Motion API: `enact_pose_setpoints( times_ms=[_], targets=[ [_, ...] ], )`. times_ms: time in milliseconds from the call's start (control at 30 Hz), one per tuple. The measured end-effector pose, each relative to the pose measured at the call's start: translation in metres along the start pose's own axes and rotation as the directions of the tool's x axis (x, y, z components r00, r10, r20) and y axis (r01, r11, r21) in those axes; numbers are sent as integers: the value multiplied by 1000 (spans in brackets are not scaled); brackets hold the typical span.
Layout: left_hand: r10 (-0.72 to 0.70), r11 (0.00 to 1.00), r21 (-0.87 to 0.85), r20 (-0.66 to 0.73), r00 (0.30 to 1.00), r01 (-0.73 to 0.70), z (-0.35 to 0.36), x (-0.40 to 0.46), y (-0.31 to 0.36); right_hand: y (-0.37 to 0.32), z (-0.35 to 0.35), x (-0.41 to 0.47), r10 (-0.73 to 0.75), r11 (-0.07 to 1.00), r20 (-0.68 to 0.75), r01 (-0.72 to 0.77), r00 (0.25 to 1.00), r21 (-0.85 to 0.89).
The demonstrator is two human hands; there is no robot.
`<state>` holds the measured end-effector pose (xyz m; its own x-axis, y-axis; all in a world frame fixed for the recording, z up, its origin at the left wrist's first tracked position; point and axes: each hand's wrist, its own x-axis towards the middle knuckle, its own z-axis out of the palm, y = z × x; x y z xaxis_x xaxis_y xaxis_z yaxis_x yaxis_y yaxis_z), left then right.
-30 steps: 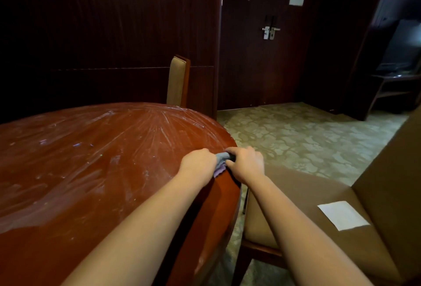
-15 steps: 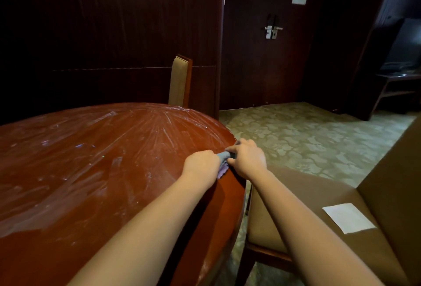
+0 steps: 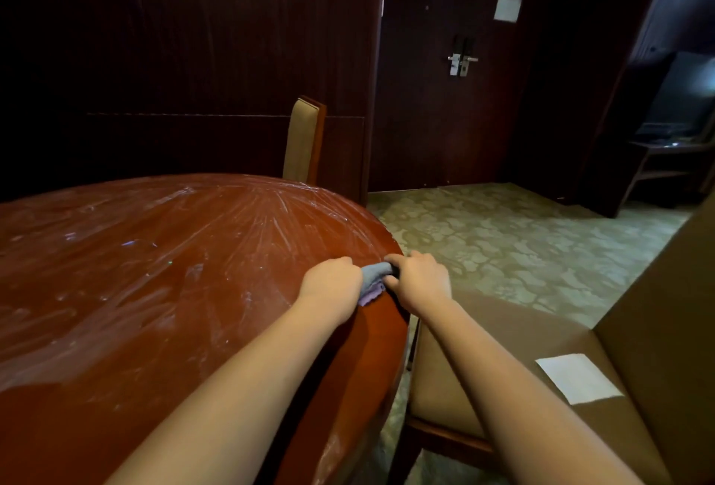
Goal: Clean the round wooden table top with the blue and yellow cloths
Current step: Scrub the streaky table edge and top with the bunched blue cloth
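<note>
Head view: left hand (image 3: pixel 332 283) and right hand (image 3: pixel 419 281) gripped blue cloth (image 3: pixel 373 279), fingers curled round it, at counter (image 3: pixel 154 272) right edge; chair (image 3: pixel 522 361) just beside.

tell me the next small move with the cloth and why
Probably sweep the blue cloth inward from the rim: both the left hand and right hand bunch it at the table edge, and pale streaks still cover the top.
</note>
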<state>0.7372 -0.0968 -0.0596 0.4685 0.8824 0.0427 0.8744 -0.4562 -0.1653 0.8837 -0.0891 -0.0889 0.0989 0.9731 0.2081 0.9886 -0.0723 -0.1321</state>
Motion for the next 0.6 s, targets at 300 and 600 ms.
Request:
enact_pose_setpoints(
  times_ms=[300, 600],
  targets=[
    [-25, 1000, 14, -3, 1000, 25, -4, 3, 3, -6, -8, -14, -26, 988, -11, 24, 1000, -153],
    [74, 997, 24, 51, 996, -76, -26, -47, 0, -27, -26, -95, -83, 993, 93, 91, 992, -80]
  ],
)
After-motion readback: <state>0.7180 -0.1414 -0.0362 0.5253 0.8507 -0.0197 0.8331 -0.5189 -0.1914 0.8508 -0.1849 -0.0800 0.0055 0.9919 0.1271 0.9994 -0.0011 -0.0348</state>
